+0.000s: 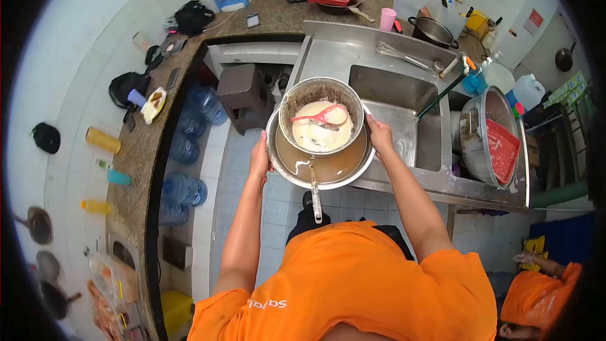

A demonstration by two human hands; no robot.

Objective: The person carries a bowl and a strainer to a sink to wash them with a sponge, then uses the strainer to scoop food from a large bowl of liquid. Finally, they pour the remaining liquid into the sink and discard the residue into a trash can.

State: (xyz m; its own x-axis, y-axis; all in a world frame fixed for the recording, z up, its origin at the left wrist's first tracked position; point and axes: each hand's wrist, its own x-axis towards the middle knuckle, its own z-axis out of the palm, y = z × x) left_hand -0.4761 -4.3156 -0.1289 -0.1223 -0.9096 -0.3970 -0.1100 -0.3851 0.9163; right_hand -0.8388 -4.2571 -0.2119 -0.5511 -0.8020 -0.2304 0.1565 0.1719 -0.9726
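Note:
A wide metal bowl (287,167) of cloudy brownish liquid is held in front of my body, its right part over the sink's front edge. My left hand (259,159) grips its left rim, and my right hand (380,137) grips its right rim. Inside it sits a smaller metal pot (349,93) with a pale, creamy mixture (314,137). A red spoon (309,117) lies in that mixture. A metal-handled utensil (316,202) leans over the bowl's near rim, its other end in the liquid.
The steel sink (394,96) is to the right, with a green-handled tool (439,98) across it. A large metal basin (475,123) holds a red tray (503,151). A stool (243,91) and water bottles (185,188) stand left. Another person (543,297) is at lower right.

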